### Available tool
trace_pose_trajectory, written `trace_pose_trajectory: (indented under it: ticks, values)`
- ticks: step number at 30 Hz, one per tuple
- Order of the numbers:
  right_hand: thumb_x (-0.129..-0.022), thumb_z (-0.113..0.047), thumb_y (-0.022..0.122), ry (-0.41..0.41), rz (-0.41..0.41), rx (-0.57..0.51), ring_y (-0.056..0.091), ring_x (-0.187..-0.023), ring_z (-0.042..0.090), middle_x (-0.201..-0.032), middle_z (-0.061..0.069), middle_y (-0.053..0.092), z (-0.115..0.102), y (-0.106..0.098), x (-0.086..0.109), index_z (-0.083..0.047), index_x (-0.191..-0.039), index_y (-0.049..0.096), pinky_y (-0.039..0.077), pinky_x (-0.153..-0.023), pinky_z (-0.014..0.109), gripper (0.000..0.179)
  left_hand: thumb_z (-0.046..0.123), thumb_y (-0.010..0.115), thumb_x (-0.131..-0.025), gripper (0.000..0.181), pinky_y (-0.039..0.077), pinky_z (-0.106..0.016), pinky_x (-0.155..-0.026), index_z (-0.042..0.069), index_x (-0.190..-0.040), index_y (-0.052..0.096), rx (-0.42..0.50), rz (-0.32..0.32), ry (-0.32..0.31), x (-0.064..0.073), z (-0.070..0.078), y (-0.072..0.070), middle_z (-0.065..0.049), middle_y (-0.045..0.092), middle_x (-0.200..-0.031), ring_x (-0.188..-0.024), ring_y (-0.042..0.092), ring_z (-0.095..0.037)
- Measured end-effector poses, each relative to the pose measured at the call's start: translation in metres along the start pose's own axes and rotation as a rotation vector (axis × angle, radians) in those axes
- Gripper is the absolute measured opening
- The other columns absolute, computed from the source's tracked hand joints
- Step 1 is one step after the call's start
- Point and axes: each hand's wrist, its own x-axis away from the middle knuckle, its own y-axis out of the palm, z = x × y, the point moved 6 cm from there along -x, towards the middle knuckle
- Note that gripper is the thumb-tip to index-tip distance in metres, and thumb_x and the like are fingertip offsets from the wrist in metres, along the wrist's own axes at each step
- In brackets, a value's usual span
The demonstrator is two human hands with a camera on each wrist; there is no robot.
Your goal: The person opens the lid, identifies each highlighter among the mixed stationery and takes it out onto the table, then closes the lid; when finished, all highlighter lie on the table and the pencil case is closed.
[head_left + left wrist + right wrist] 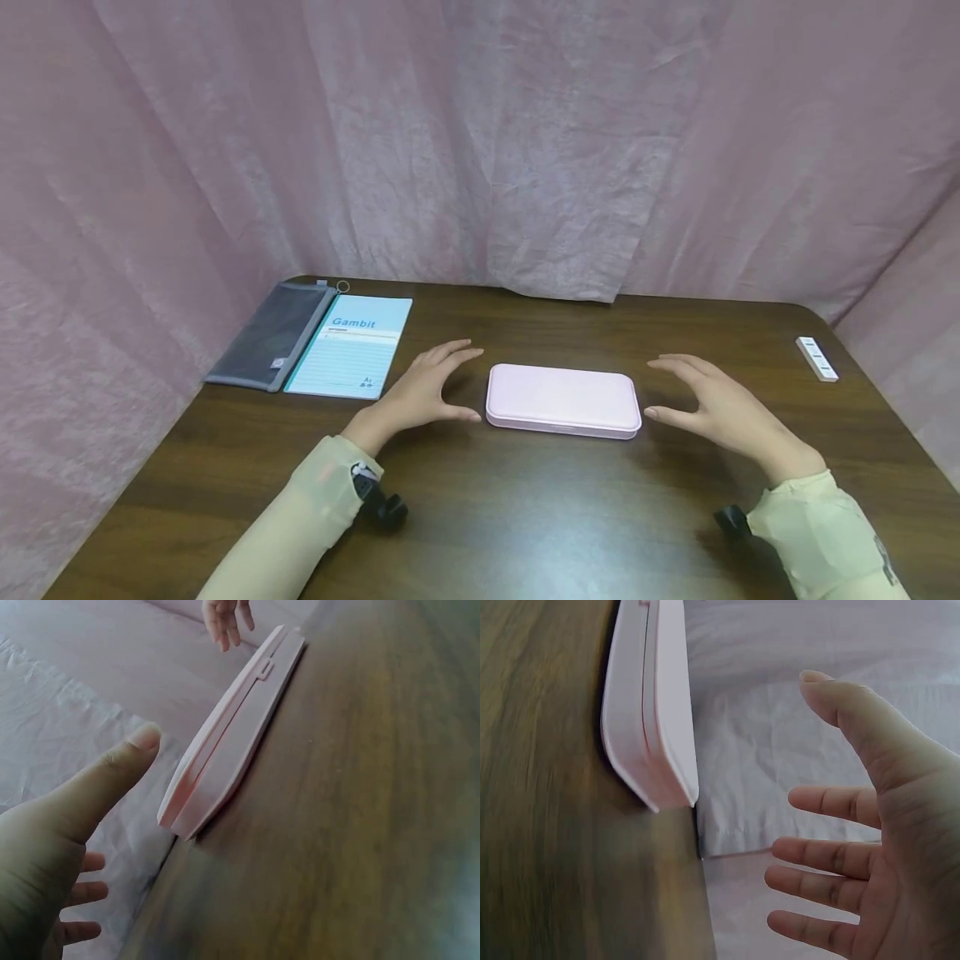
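A closed pink case (564, 398), flat with rounded corners, lies on the wooden table between the two hands. Its front side shows a lid seam and a small latch in the left wrist view, where the case (225, 742) appears tilted by the camera angle. My left hand (420, 387) hovers just off its left end, fingers spread apart from the thumb and holding nothing. Off the right end is my right hand (712, 408), likewise spread and without contact. In the right wrist view a gap separates the right thumb from the case (649, 705).
To the left lie a light blue notebook (352, 346) labelled "Gambit" and a dark grey zip pouch (270, 337), edge to edge. A small white strip-shaped object (817, 359) sits near the right edge. Pink curtains (480, 150) hang along the table's back edge.
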Motion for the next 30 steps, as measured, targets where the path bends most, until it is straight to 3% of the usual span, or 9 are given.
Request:
trace_pose_trajectory:
  ticks: [7,15,30]
  values:
    - [-0.083,-0.049,0.07,-0.057,-0.004,-0.021,0.045,-0.128,0.04,-0.136,0.02,0.052,-0.012,0.009,-0.015,-0.007,-0.132,0.054,0.038,-0.103,0.061,0.067,0.055,0.083,-0.065,0.098,0.027,-0.057,-0.114,0.023,-0.146,0.039,0.063,-0.045,0.029,-0.012,0.007,0.003,-0.005,0.039,-0.151,-0.141,0.035,-0.027]
    - [-0.081,-0.049,0.072,-0.109,-0.009,-0.039,0.046,-0.126,0.038,-0.134,0.018,0.053,-0.024,0.025,-0.031,-0.007,-0.13,0.056,0.041,-0.101,0.059,0.067,0.056,0.084,-0.062,0.099,0.03,-0.052,-0.113,0.023,-0.145,0.041,0.064,-0.059,0.08,-0.025,0.018,0.009,-0.002,0.044,-0.148,-0.138,0.038,-0.024]
    - [-0.075,-0.048,0.077,-0.152,0.023,-0.028,0.049,-0.12,0.032,-0.127,0.014,0.057,-0.039,0.051,-0.043,-0.009,-0.128,0.06,0.042,-0.1,0.053,0.068,0.061,0.082,-0.06,0.103,0.032,-0.048,-0.113,0.022,-0.146,0.04,0.044,-0.106,0.098,-0.029,0.023,0.028,0.0,0.046,-0.146,-0.137,0.039,-0.02]
